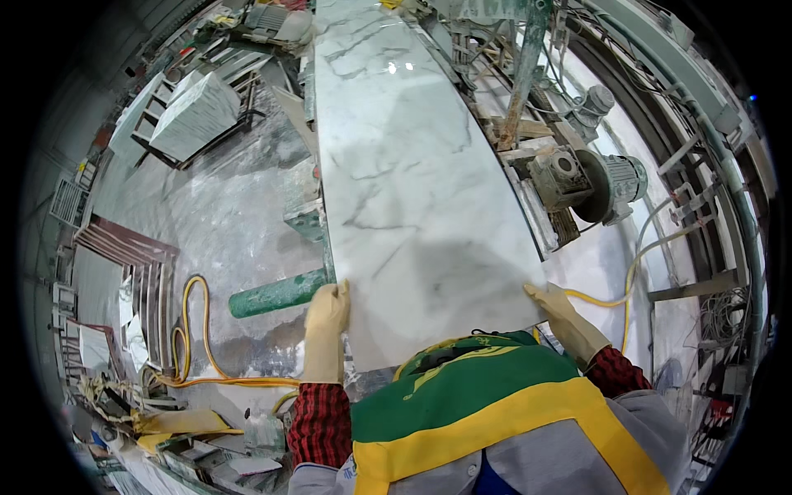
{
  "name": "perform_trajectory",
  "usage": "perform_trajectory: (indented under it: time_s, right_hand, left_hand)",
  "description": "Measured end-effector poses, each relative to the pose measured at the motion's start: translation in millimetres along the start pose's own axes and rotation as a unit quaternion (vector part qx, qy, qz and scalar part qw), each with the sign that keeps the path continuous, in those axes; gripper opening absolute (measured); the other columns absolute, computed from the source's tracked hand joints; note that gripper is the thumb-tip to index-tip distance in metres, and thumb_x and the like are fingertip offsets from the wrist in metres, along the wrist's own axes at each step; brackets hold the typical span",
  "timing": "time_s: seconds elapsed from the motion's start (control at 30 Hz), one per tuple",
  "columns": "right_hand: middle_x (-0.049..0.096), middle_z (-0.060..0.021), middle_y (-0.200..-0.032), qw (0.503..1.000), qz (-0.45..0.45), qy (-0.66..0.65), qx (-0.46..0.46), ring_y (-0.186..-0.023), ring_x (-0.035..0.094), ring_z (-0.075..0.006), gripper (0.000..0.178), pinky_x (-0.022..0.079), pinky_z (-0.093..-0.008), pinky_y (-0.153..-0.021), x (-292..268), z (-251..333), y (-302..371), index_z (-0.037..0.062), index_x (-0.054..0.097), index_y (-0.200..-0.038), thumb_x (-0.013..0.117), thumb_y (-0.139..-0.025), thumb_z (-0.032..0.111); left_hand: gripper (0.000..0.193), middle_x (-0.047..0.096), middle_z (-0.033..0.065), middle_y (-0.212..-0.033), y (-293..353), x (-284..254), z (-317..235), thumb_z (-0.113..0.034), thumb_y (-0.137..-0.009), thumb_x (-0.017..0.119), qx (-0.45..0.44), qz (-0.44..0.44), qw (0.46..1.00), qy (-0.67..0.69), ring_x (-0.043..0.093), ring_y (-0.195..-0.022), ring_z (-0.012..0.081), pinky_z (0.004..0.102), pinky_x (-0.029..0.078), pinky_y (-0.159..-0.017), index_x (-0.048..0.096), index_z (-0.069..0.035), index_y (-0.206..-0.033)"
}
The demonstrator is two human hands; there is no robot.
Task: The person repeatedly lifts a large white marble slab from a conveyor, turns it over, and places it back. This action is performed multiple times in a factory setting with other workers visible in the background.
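Note:
A long white marble-look slab (404,181) with grey veins lies lengthwise before me, its near end at my green and yellow apron (470,384). My left hand (328,309), in a cream glove, is closed on the slab's left edge near that end. On the opposite edge, my right hand (563,312), gloved the same way, grips with its fingers at the rim. The undersides of both grips are hidden by the slab. Red and black checked sleeve covers show on both forearms.
A green roller (276,294) sticks out left of the slab. An electric motor (615,186) with a gearbox stands at its right. Yellow hose (188,330) loops over the floor at left, near a slatted rack (140,256). Stacked slabs (198,115) rest on a frame farther off.

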State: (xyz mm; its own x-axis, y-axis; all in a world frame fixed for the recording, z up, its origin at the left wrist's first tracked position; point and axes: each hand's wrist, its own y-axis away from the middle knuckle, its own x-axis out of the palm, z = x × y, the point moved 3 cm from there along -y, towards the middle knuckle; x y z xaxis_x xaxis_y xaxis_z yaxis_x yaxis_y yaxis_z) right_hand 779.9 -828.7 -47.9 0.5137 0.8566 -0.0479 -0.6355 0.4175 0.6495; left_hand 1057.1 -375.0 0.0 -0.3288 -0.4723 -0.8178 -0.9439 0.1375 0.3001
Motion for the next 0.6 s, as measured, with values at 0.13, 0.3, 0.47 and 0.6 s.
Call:
perform_trajectory:
  time_s: [0.13, 0.3, 0.47, 0.6]
  right_hand:
    - [0.077, -0.0107, -0.128, 0.999, -0.003, 0.034, 0.0, -0.119, 0.071, -0.025, 0.06, 0.055, -0.0386, -0.102, -5, 12, 2, 0.0001, 0.068, -0.144, 0.082, -0.099, 0.037]
    - [0.074, -0.0181, -0.136, 0.94, -0.13, 0.294, -0.117, -0.125, 0.07, -0.0298, 0.065, 0.054, -0.0398, -0.109, -9, 61, -17, 0.0014, 0.063, -0.151, 0.078, -0.102, 0.041]
    - [0.062, -0.0232, -0.159, 0.886, -0.009, 0.266, -0.379, -0.15, 0.056, -0.0275, 0.059, 0.041, -0.0381, -0.126, 59, 154, -14, 0.0032, 0.049, -0.166, 0.053, -0.119, 0.038]
    - [0.037, -0.0215, -0.178, 0.889, 0.276, -0.24, -0.277, -0.164, 0.037, -0.0289, 0.065, 0.027, -0.0409, -0.136, 164, 218, -18, 0.0048, 0.032, -0.174, 0.04, -0.122, 0.044]
  left_hand:
    - [0.033, 0.075, 0.0278, -0.122, 16, -30, -57, -0.03, -0.102, 0.071, 0.13, -0.117, 0.982, -0.063, 0.071, -0.116, 0.0482, 0.0539, 0.056, -0.099, 0.074, -0.002, -0.12]
    - [0.034, 0.076, 0.0256, -0.129, 10, 18, -91, -0.019, -0.102, 0.074, 0.348, -0.161, 0.921, 0.075, 0.071, -0.118, 0.0465, 0.0514, 0.056, -0.105, 0.072, -0.001, -0.131]
    - [0.047, 0.08, 0.0164, -0.124, 39, 40, -166, -0.04, -0.114, 0.061, 0.323, 0.218, 0.902, 0.185, 0.075, -0.112, 0.0266, 0.0411, 0.057, -0.102, 0.076, 0.001, -0.129]
    - [0.067, 0.078, 0.0172, -0.131, 43, 52, -210, -0.06, -0.113, 0.054, 0.162, 0.408, 0.846, 0.303, 0.075, -0.121, 0.0277, 0.036, 0.058, -0.103, 0.074, -0.001, -0.137]
